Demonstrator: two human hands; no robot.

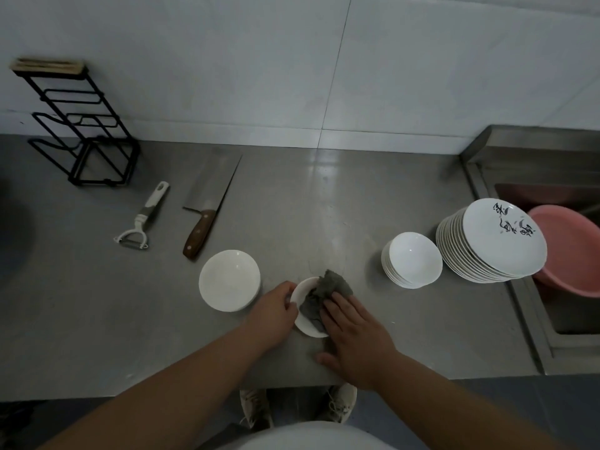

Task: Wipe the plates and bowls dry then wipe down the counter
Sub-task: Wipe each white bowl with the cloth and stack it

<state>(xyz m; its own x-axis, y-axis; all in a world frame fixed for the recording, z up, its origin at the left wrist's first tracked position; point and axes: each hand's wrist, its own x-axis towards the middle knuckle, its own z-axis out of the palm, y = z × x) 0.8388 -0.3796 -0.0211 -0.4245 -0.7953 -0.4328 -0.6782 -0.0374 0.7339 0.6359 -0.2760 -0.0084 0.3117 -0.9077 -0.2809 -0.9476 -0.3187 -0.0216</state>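
The small bowl (306, 329) is gripped by the left hand (274, 315); the grey cloth (326, 292) is pressed into it by the flat-fingered right hand (354, 332).

The only writing is a group of black brush-stroke characters on the top white round ceramic plate (505, 241) of the tall stack; they are too blurred to read.
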